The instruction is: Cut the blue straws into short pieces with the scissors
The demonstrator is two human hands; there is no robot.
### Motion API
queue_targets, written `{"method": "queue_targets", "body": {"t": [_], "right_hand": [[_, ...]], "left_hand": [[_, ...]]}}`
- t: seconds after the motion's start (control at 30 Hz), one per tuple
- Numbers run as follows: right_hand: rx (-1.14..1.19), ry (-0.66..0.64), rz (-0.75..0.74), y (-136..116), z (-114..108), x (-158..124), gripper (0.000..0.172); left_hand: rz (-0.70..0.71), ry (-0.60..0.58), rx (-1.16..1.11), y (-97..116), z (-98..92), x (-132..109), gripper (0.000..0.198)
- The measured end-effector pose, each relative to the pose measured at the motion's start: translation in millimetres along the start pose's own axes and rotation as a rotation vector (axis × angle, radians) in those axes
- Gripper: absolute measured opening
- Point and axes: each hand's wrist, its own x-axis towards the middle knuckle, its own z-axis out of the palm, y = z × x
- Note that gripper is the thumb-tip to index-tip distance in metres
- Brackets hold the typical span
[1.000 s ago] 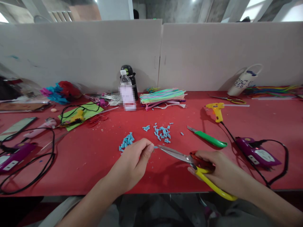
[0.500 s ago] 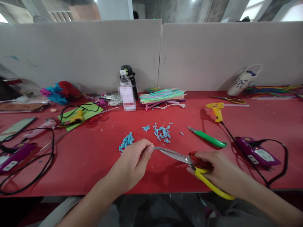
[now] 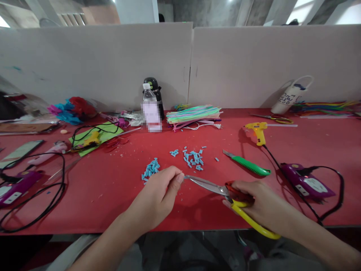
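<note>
Here, nearest you, both your hands are over the front edge of a red desk (image 3: 113, 195). Your right hand (image 3: 259, 205) is clamped around the handles of one pair of scissors (image 3: 208, 185), one loop red and one yellow. The scissors' long axis runs almost level across the desk, handles to the right. The blades are nearly shut and point left, rising slightly away from you. Their tip meets the fingertips of your left hand (image 3: 158, 195). That hand's thumb and forefinger are pinched together. Anything between them is too small to make out.

Just beyond your hands lie short blue cut pieces in two loose heaps, a left heap (image 3: 150, 168) and a right heap (image 3: 193, 157), with a few strays around them. To the right of these lies one green utility knife (image 3: 248, 164), its blade end pointing left.

Farther out there are two yellow glue guns. One glue gun (image 3: 258, 131) stands on the right, and a second glue gun (image 3: 90, 140) lies on green paper on the left. There are also two purple power strips, the right strip (image 3: 306, 184) and the left strip (image 3: 17, 184).

At the back, against the white divider, sit one bundle of pastel straws (image 3: 194, 113), one clear bottle (image 3: 150, 109) and a second pair of scissors (image 3: 275, 119).
</note>
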Motion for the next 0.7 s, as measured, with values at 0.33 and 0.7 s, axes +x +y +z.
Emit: {"method": "queue_targets", "body": {"t": [0.33, 0.7], "right_hand": [[0.057, 0.0, 0.022, -10, -3, -1, 0.037], [0.068, -0.029, -0.01, -9, -5, -3, 0.028]], "left_hand": [[0.0, 0.002, -0.007, -1, 0.0, -1, 0.033], [0.006, 0.015, -0.008, -2, -0.2, -1, 0.03]]}}
